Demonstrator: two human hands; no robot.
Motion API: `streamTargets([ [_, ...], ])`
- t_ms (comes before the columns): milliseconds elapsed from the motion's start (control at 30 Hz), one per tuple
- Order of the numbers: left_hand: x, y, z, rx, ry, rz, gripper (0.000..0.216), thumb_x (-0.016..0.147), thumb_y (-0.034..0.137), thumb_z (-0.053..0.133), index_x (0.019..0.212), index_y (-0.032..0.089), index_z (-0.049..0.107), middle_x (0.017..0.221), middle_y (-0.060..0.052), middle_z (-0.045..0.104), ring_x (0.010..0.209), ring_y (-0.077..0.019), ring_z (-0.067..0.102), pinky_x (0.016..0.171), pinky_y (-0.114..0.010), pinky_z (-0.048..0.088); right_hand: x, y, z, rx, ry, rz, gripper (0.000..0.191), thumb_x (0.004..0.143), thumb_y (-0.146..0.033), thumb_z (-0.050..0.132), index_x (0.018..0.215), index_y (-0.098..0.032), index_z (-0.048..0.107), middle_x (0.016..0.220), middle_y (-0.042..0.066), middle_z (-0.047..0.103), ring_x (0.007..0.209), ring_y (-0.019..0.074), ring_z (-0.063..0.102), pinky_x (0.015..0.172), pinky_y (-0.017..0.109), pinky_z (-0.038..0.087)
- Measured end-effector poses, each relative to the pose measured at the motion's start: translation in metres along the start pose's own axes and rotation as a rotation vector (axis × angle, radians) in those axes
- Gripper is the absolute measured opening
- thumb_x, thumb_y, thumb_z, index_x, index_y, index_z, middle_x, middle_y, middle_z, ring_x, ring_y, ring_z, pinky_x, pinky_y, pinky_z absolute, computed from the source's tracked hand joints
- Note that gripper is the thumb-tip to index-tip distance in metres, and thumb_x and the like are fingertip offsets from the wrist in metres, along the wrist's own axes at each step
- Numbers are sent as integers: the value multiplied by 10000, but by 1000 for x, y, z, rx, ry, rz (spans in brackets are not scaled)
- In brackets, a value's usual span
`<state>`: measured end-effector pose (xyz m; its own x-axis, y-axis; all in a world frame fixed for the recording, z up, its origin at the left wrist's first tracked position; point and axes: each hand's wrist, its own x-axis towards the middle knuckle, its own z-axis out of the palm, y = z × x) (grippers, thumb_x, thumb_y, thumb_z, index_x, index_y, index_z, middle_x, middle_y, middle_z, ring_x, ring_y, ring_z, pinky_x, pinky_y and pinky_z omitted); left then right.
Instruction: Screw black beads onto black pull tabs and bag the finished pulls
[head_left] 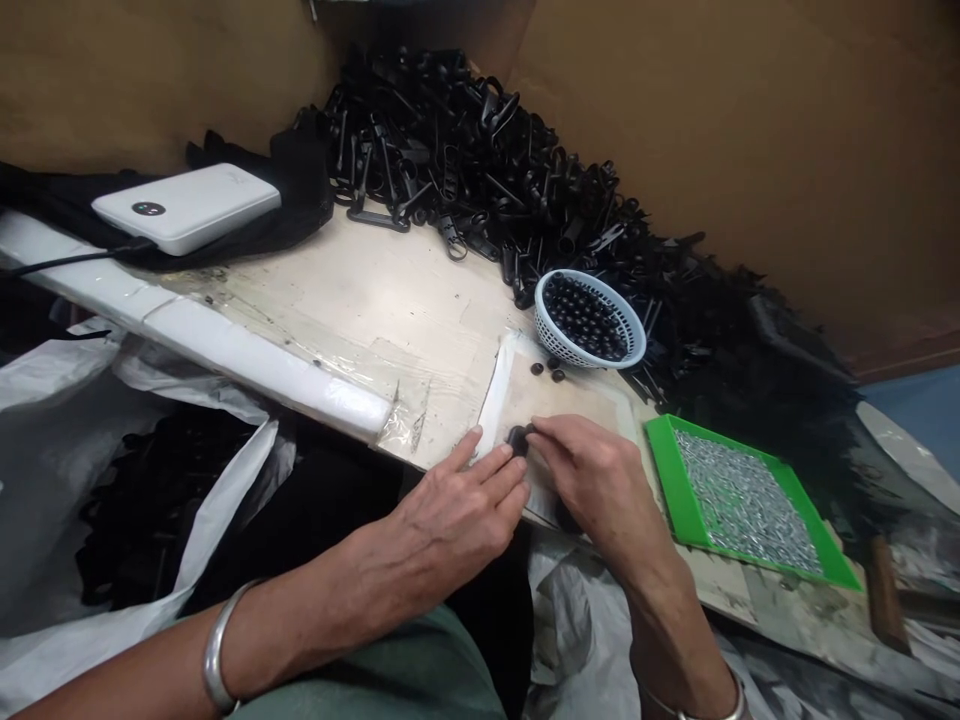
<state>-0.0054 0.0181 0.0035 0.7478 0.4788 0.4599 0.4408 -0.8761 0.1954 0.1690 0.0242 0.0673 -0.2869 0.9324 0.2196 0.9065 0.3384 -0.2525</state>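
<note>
A small black plastic part (pixel 517 440) lies between my two hands on a pale board (pixel 517 385) at the table's near edge. My left hand (pixel 469 500) reaches in from the left. Its little finger sticks out, other fingertips are bent against the part, and the thumb is hidden. With thumb and index finger, my right hand (pixel 589 465) pinches the other end of the part. Just beyond the hands, a few black beads (pixel 557 375) lie loose near a light blue basket (pixel 637 345) full of similar round black pieces.
A big heap of black plastic parts (pixel 450 150) covers the back of the table. On the right is a green tray (pixel 664 470) of small silvery metal pieces. A white power bank (pixel 195 205) with a cable lies at left, above a white sack (pixel 247 480) holding black parts.
</note>
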Motion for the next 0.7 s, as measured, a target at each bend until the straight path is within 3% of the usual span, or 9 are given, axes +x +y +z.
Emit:
streamTargets([
  [500, -2, -1, 2, 10, 1, 4, 275, 929, 147, 502, 1201, 128, 530, 1295, -100, 591, 1257, -232, 505, 1118, -489, 342, -9, 11, 8, 358, 97, 245, 163, 864, -254, 621, 986, -190, 708, 1000, 54, 719, 876, 194, 676, 787, 317, 549],
  [700, -2, 0, 3, 27, 7, 17, 287, 927, 147, 509, 1211, 114, 524, 1295, -104, 590, 1262, -249, 495, 1109, -492, 350, -8, 15, 8, 322, 108, 194, 172, 878, -237, 607, 998, -176, 714, 1005, 56, 728, 915, 198, 683, 830, 317, 540],
])
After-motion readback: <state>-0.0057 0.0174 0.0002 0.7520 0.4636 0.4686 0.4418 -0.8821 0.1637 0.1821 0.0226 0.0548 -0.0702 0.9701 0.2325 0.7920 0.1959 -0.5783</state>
